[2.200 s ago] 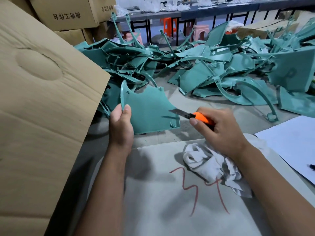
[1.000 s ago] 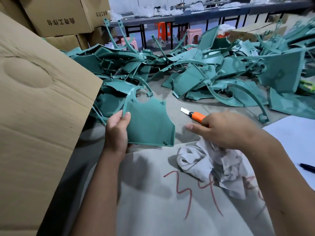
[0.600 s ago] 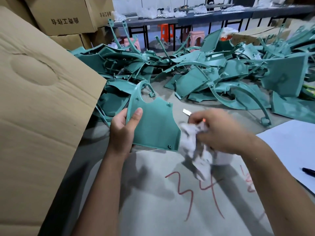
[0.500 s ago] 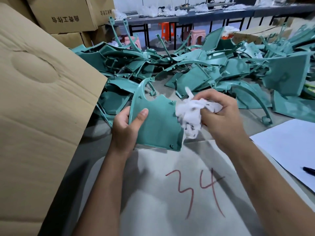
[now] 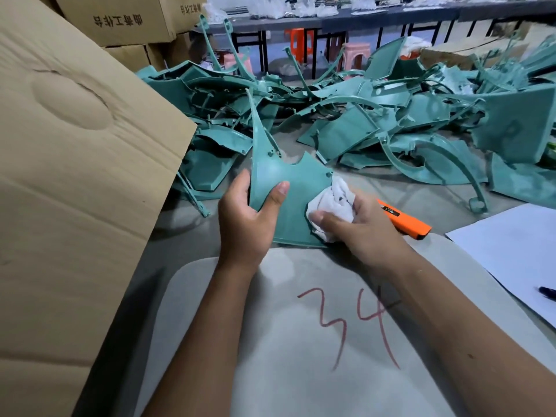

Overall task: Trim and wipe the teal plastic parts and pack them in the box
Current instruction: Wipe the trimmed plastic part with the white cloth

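Note:
My left hand (image 5: 245, 219) grips a flat teal plastic part (image 5: 288, 182) by its left edge, thumb across the front face; a thin spike of the part points up. My right hand (image 5: 365, 228) holds a crumpled white rag (image 5: 332, 203) and presses it against the part's right side. An orange utility knife (image 5: 404, 219) lies on the table just right of that hand. The large cardboard box (image 5: 75, 176) stands at the left, its flap leaning over the table. A heap of teal parts (image 5: 376, 121) covers the table behind.
A grey mat marked "34" in red (image 5: 346, 326) lies under my forearms. White paper (image 5: 511, 251) with a pen (image 5: 547, 291) on it sits at the right. Stacked cardboard boxes (image 5: 126, 19) stand at the back left; tables and stools stand beyond.
My right hand put the knife down on the table, picked up the rag and brought it onto the part. My left hand turned the part, its spike now pointing up.

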Available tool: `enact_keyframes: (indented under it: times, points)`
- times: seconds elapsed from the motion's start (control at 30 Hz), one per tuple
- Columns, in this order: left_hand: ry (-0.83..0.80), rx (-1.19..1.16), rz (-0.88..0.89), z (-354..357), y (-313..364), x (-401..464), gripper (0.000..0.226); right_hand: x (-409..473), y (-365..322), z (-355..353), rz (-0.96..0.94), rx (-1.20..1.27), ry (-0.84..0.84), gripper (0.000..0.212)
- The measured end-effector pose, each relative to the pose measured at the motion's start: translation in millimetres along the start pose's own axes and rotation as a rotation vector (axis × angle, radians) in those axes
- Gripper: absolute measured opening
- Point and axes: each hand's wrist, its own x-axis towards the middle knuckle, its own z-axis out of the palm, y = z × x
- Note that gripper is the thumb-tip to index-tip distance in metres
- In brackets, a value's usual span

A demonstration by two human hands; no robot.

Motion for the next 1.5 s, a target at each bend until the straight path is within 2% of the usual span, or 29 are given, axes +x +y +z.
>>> enact_keyframes:
  times: [0.03,0.13,0.23,0.33,0.5,0.7,0.77,0.87,0.93,0.97,1.07,1.17,1.27,1.33,1.43,1.5]
  points:
    - [0.014,-0.002,0.004,0.6,-0.5,-0.5,0.030,-0.9,-0.6,-0.3,-0.018,-0.039,-0.008,0.011]
    - [0.040,-0.059,-0.051,3.9,1.8,-1.5,0.027,-1.1,-3.5,0.8,-0.086,-0.102,0.038,0.029]
    - [0.062,-0.305,-0.290,4.9,6.4,3.2,0.018,-0.1,-7.3,4.4,-0.141,-0.125,0.214,0.030]
    - [-0.067,-0.521,-0.502,12.6,11.7,-0.6,0.017,3.2,-6.8,2.9,-0.134,-0.125,0.406,0.033]
    - [-0.201,-0.477,-0.464,33.7,18.9,-13.1,0.020,2.0,-4.7,-5.9,-0.126,-0.149,0.530,0.035]
    - [-0.377,-0.357,-0.401,4.5,15.6,2.9,0.026,2.9,-5.0,-10.0,-0.173,-0.173,0.418,0.030]
    - [-0.431,-0.339,-0.435,-10.1,12.1,5.4,0.031,2.6,-7.3,-14.5,-0.193,-0.117,0.375,0.018]
    - [-0.510,-0.409,-0.466,-29.7,4.7,7.8,0.026,5.4,-10.4,-26.4,-0.208,-0.116,0.514,0.014]
    - [-0.466,-0.428,-0.441,-29.2,5.2,5.9,0.026,6.1,-13.4,-28.7,-0.141,-0.054,0.623,0.021]
    - [-0.401,-0.422,-0.418,-24.9,6.5,5.4,0.026,4.9,-14.1,-27.6,-0.100,-0.007,0.606,0.025]
    - [-0.189,-0.442,-0.345,-7.0,9.9,5.4,0.026,-2.2,-11.3,-14.7,-0.017,0.059,0.377,0.032]
    - [-0.072,-0.443,-0.306,5.6,11.6,3.0,0.025,-2.6,-3.7,2.3,-0.031,-0.111,0.208,0.032]
    - [-0.006,-0.474,-0.292,15.5,16.6,-3.3,0.025,4.1,-1.5,2.0,-0.058,-0.064,0.260,0.017]
    - [0.041,-0.528,-0.301,21.4,21.6,-6.6,0.024,4.6,-1.9,-0.8,-0.054,0.091,0.255,0.009]
    - [0.084,-0.552,-0.299,31.4,26.0,-12.4,0.026,2.5,-4.4,1.3,-0.065,0.362,0.242,0.016]
    - [0.092,-0.556,-0.307,36.3,29.2,-15.6,0.026,2.6,-5.0,-2.6,-0.108,0.217,0.345,0.004]
